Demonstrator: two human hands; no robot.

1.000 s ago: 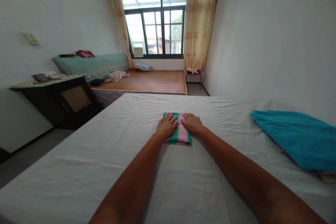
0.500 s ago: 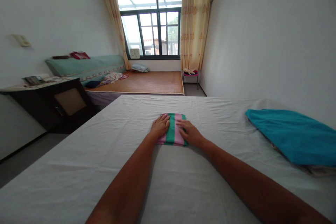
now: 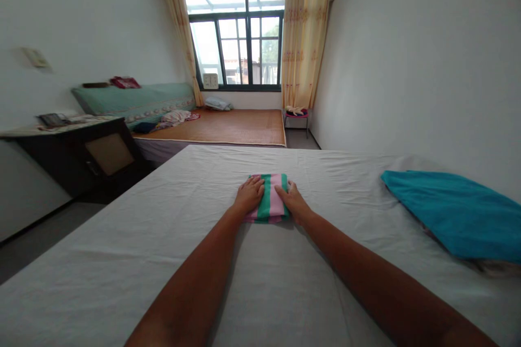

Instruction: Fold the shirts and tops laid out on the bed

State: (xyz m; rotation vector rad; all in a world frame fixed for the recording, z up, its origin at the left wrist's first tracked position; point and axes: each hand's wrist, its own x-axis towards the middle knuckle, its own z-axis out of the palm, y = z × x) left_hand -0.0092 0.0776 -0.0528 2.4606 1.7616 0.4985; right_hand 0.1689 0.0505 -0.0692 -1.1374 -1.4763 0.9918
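- Striped cloth [image 3: 272, 203]: folded, pink and green, lying on the white bed sheet [image 3: 285, 282] at 12 o'clock from the person.
- Left hand [image 3: 249, 195]: flat, fingers stretched out, pressing the cloth's 9 o'clock side, as it was half a second ago.
- Right hand [image 3: 294, 203]: shifted from the cloth's 5 o'clock corner to its 3 o'clock edge. Fingers are curled against it; whether they grip cannot be told.
- Blue pillow [image 3: 456, 211]: at 3 o'clock, well apart.

No words or numbers can be read anywhere. The small white square box [image 3: 210, 81] far off is too blurry to read.
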